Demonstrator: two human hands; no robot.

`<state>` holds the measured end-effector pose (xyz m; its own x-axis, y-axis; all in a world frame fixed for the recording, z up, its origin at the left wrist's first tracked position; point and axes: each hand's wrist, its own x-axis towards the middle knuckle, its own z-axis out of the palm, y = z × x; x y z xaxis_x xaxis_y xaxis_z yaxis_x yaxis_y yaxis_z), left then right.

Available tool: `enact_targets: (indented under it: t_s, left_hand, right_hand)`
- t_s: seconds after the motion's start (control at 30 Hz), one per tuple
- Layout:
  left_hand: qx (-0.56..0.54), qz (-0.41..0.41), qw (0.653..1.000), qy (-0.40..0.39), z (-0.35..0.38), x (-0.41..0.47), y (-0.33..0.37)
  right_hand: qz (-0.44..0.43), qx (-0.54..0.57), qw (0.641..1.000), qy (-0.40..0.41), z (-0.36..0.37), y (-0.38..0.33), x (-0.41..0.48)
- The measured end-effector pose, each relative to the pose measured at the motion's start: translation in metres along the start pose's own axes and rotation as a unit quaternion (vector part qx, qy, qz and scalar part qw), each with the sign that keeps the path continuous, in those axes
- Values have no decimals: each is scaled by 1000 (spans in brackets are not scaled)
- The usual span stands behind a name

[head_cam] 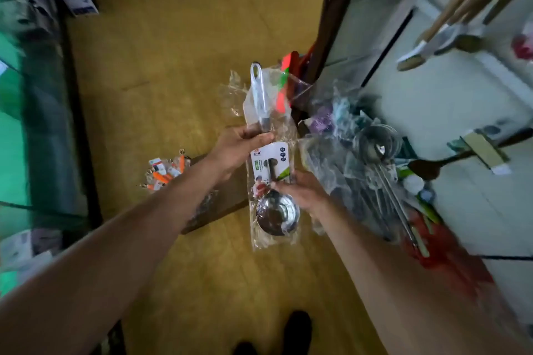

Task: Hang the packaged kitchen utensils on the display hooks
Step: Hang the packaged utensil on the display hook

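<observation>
both hands on one packaged ladle (pixel 271 158), held over the yellow floor (pixel 187 66).
to the right, a white display wall (pixel 447 101) carries wooden-handled tools (pixel 450 23), with a heap of bagged utensils (pixel 375 176) against it. the ladle's handle points far, bowl near. my left hand (pixel 242 150) curls round the handle through the plastic; my right hand (pixel 302 192) pinches the label card just above the bowl.

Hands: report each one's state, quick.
Left hand: grips the packaged ladle at its handle.
Right hand: pinches the same pack near the bowl.
</observation>
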<state>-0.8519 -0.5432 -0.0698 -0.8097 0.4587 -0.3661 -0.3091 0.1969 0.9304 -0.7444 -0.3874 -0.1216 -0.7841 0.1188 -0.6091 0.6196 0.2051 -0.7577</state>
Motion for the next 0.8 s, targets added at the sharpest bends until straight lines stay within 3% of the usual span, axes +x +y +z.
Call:
enact_targets:
  t_s: [0.23, 0.47, 0.8]
  left_hand:
    - [-21, -40, 994, 99, -67, 79, -16]
    - [-52, -103, 979, 168, -126, 192, -66]
    - [-38, -137, 967, 210, -169, 313, -202]
  right_hand:
    - [15, 43, 996, -74, 23, -48, 104]
    - [20, 4, 995, -96, 42, -57, 244]
    - [45, -15, 996, -82, 99, 28, 413]
